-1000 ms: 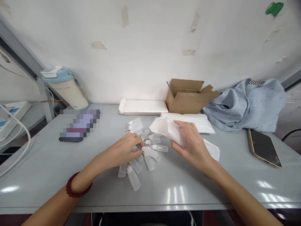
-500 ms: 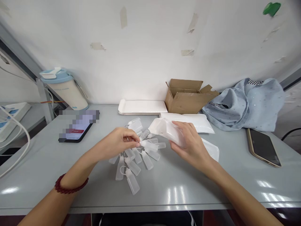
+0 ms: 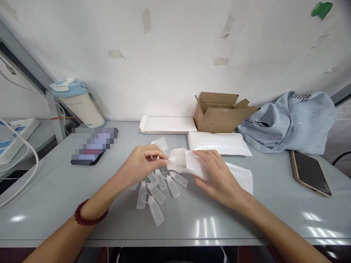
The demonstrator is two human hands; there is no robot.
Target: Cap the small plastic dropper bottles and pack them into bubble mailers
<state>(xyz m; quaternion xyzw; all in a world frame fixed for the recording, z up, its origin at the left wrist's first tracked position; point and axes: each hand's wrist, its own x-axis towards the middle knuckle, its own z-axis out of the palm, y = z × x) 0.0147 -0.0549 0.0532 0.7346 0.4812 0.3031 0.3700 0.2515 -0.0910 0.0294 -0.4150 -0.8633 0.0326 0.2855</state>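
My left hand [image 3: 145, 162] pinches the tip of a small translucent bottle [image 3: 172, 159] at the mouth of a white bubble mailer. The bottle's body lies partly within the mailer's opening. My right hand [image 3: 216, 175] is wrapped round the bubble mailer [image 3: 196, 166], which has its open end turned to the left. Below and beside my left hand, several capped translucent bottles [image 3: 156, 212] lie in a loose pile on the grey table [image 3: 109, 223]. Another white mailer [image 3: 242, 177] lies partly under my right hand.
A stack of white mailers [image 3: 168, 125], a filled mailer [image 3: 219, 143] and an open cardboard box [image 3: 219, 117] stand near the wall. Left are a tumbler [image 3: 83, 107] and a phone [image 3: 94, 146]. Right are a blue cloth bag [image 3: 304, 120] and another phone [image 3: 311, 173].
My left hand has lifted the bottle slightly up and right to the mailer's mouth. My right hand has brought the mailer down and left, over part of the pile.
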